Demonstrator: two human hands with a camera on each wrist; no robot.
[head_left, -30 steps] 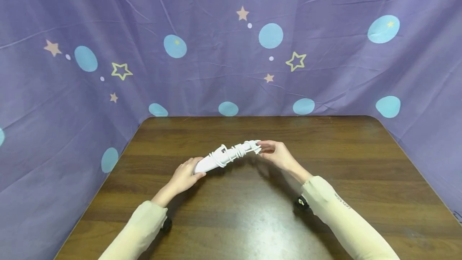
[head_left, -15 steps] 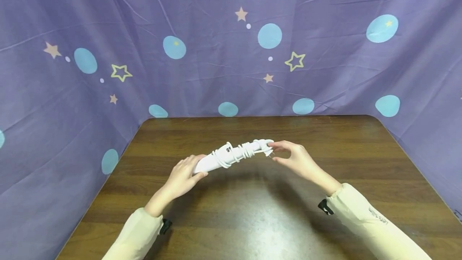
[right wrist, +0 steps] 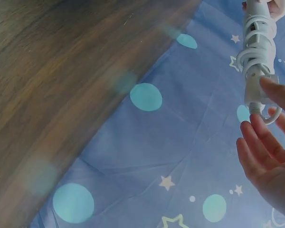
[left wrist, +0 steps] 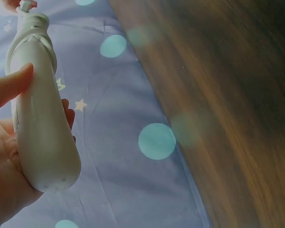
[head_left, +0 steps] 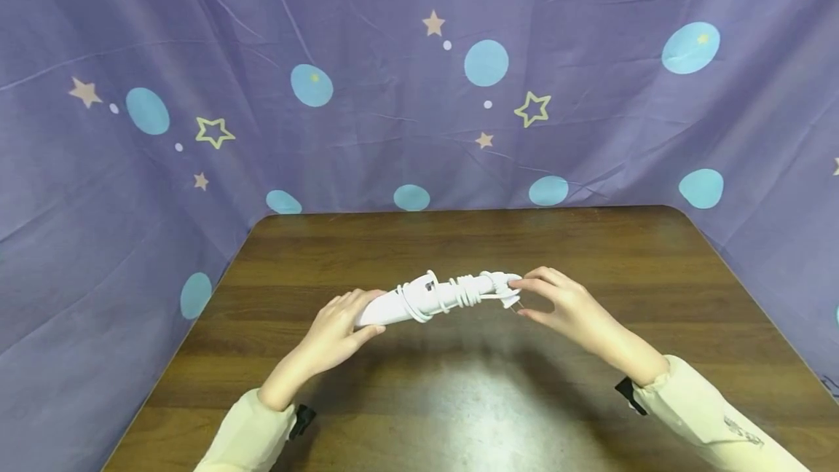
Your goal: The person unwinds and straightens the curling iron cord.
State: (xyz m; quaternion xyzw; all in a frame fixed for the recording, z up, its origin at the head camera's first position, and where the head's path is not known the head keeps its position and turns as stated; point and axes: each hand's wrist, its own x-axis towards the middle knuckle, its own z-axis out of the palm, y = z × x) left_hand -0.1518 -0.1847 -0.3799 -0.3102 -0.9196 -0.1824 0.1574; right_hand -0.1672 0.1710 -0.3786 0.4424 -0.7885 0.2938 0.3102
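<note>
A white handheld appliance (head_left: 419, 299), wrapped in loops of its white cord (head_left: 467, 291), is held above the table. The left hand (head_left: 336, 330) grips its wide smooth end; in the left wrist view the thumb lies across the body (left wrist: 45, 128) and fingertips show on the far side. At the narrow end, the right hand (head_left: 577, 315) has its fingertips and thumb about a white plug (head_left: 510, 300) with thin prongs. In the right wrist view the right hand (right wrist: 268, 152) has its thumb over the plug and a fingertip at the cord's end.
The brown wooden table (head_left: 419, 239) lies beneath both hands, their shadows falling on it. A purple curtain (head_left: 393, 93) with stars and blue dots stands behind and beside the table. Each wrist carries a dark strap or device.
Both hands and the appliance have shifted right and a little nearer the person. The appliance lies closer to level, and the right forearm has swung outward to the right.
</note>
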